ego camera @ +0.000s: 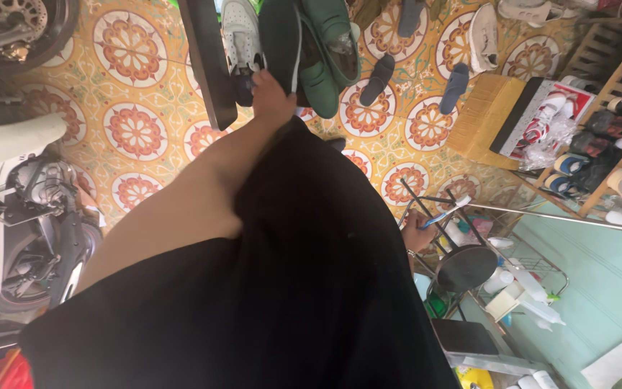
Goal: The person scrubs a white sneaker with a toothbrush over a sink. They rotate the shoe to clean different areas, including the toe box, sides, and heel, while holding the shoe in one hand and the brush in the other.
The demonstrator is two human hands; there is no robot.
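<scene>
- Left hand (271, 97) is stretched way out in front, up against a dark green shoe (325, 54) in the pile on the patterned tile floor (134, 130). Can't really tell if the fingers are closed on it or just touching, the shoe hides them.
- Right hand (415, 232) is down low by a small black stool (467, 266), wrapped around a blue toothbrush (444, 212) near the handle end.
- The shoe looks like a soft slip-on, probably light with a bendy upper and a firmer sole. I'd guess the heel or the sole edge is the spot to grab so it doesn't fold.
- The toothbrush looks stiff, thin and light, maybe slick if wet, so holding mid-handle seems right.
- A white sneaker (239, 32) sits just beside the green one.
</scene>
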